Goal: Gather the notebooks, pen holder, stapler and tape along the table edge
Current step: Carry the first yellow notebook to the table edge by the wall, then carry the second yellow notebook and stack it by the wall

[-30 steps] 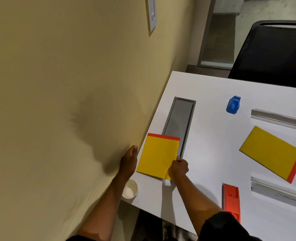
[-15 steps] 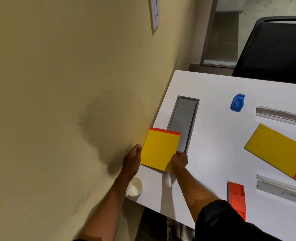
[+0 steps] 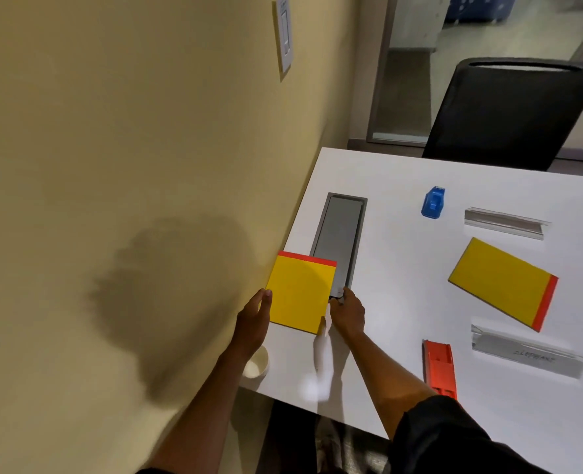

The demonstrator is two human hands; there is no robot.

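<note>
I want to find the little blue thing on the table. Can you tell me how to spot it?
Start at the black chair behind the white table. Just in front of it, right of the long grey panel set into the tabletop, sits the blue tape dispenser. It is the only blue thing there, small and chunky, while its neighbours are flat yellow notebooks or a long red stapler.

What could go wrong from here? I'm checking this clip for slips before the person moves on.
The yellow notebook, held between the left hand and right hand, sits right at the table's wall-side edge; pushed further, it might slide off. It also overlaps the grey recessed panel, so a corner could catch there. The white cup under the left forearm at the table corner could get knocked.
</note>
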